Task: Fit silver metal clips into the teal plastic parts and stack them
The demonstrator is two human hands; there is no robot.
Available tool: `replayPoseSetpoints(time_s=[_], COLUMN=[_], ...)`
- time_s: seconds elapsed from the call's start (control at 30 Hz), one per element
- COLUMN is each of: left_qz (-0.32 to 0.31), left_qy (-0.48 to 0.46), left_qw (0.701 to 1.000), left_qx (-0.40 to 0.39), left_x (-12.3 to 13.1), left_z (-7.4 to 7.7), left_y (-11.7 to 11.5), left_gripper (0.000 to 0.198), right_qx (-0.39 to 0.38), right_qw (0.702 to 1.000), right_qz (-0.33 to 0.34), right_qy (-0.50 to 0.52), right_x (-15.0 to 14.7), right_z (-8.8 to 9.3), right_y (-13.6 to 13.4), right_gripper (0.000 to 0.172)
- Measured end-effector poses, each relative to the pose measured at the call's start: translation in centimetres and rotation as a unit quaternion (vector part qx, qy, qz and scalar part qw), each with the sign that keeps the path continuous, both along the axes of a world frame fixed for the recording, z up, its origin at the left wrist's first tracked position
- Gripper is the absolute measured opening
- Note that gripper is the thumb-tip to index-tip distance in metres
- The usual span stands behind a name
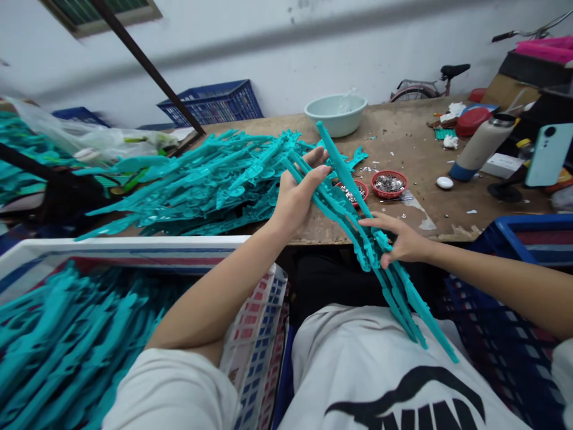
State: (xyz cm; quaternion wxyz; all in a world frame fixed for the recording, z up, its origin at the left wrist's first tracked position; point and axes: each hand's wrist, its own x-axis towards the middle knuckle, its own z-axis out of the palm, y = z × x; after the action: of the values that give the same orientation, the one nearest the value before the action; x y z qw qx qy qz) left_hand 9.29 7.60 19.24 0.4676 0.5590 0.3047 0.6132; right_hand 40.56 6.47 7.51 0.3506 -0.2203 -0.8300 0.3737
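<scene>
Both hands hold one bundle of long teal plastic strips (344, 209) that slants from the table down toward my lap. My left hand (298, 194) wraps round the upper part of the bundle, fingers closed on it. My right hand (400, 242) grips the bundle lower down, near the table's front edge. A large heap of the same teal strips (210, 179) covers the left half of the wooden table (421, 152). More of them fill a white crate (67, 346) at my left.
Two small red baskets (388, 183) of metal bits sit behind the bundle. A pale bowl (335, 113), a bottle (478, 146), a phone (548, 154) and clutter lie further right. A blue crate (514, 298) stands at my right, another (212, 101) by the wall.
</scene>
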Motion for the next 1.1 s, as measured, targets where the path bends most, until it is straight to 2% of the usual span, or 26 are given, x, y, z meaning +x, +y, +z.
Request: replayPoseSetpoints(time_s=[0.13,0.33,0.5,0.77,1.1], left_qz=[-0.021,-0.014,-0.009,0.013,0.01], left_qy=[0.02,0.031,0.039,0.027,0.013], left_qw=[1.0,0.999,0.999,1.0,1.0], left_qx=[0.012,0.007,0.002,0.01,-0.018], left_x=[-0.3,-0.7,-0.6,-0.4,-0.6], left_z=[-0.3,-0.9,-0.7,-0.9,-1.1], left_y=[0.5,1.0,0.7,1.1,0.9], left_gripper=[0.075,0.077,0.074,0.075,0.064], right_qx=[0.046,0.06,0.076,0.1,0.135], right_qw=[0.997,0.996,0.994,0.989,0.984], right_qz=[0.017,0.011,0.026,0.006,0.0], right_qy=[-0.053,-0.071,-0.074,-0.109,-0.117], right_x=[1.1,1.3,1.4,1.4,1.8], right_z=[-0.4,-1.0,-0.6,0.8,0.0], right_y=[1.0,1.0,1.0,0.6,0.7], right_gripper=[0.127,0.129,0.123,0.112,0.116])
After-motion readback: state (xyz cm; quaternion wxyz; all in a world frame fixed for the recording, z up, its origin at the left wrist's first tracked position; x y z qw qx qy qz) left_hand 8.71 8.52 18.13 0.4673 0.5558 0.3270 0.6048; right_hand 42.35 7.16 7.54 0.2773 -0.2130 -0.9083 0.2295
